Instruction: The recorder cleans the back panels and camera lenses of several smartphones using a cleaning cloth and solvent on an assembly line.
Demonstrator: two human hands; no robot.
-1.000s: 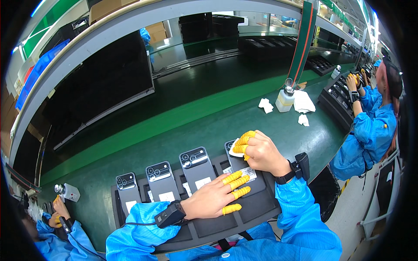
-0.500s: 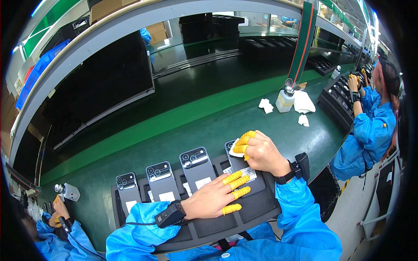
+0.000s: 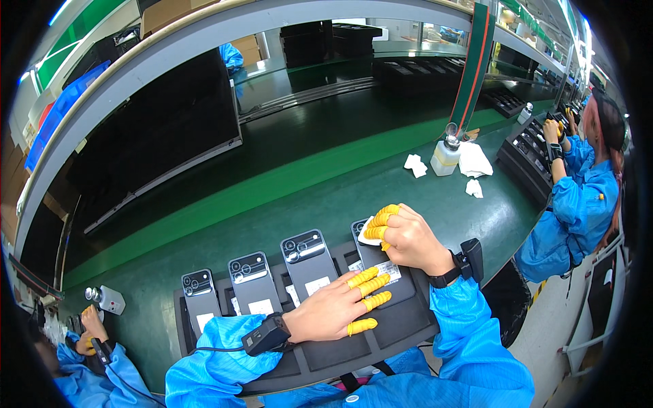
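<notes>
At a green-topped assembly bench (image 3: 381, 197) under a curved overhead shelf (image 3: 204, 41), the right hand (image 3: 408, 238), fingers curled tight in yellow cots, presses a white wipe (image 3: 367, 233) onto the rightmost grey phone (image 3: 384, 262) on a black tray (image 3: 408, 319) at 6 o'clock. The left hand (image 3: 333, 309) lies flat, fingers spread, on that phone's lower end, while at 3 o'clock a blue-clad co-worker (image 3: 578, 197) works beside a solvent bottle (image 3: 445, 156) and scattered wipes

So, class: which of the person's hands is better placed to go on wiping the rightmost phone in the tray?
Probably the right. The right hand already presses a white cloth onto the rightmost phone, while the left hand lies flat on it, steadying it.
</notes>
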